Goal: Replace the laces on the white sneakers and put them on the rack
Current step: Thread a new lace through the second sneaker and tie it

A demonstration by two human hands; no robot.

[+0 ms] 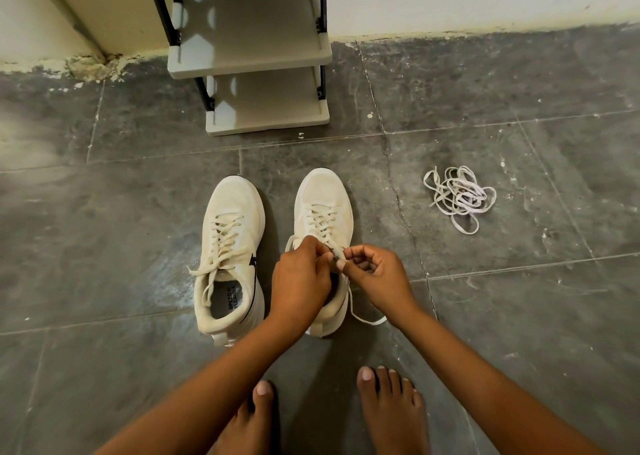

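1. Two white sneakers stand side by side on the grey tiled floor (pixel 485 298), toes pointing away from me twd the rack.
2. Left sneaker (pixel 230 257): still laced, lace ends loose, one end draped over the left side and one dropping into the opening. Insole print visible inside.
3. Right sneaker (pixel 323 212): laced w/ its cream lace (pixel 320 220), criss-crossed up the front. My hands cover the top eyelets and the opening.
4. My left hand (pixel 299 281) sits over the right sneaker's collar, fingers curled, fingertips pinching the lace at the top of the tongue.
5. My right hand (pixel 375 274) is just beside it on the right, fingers curled, thumb + forefinger pinching the same lace near its tip. The two hands nearly touch.
6. One loose end of that lace trails down the sneaker's right side and lies on the floor by the heel.
7. Spare white laces (pixel 459 196) lie in a tangled heap on the floor, well apart to the right of the sneakers.
8. Shoe rack (pixel 249 56) stands ahead against the wall, beige shelves on black posts, two shelves in view.
9. My bare feet (pixel 391 409) are on the floor close to me, behind the sneakers.
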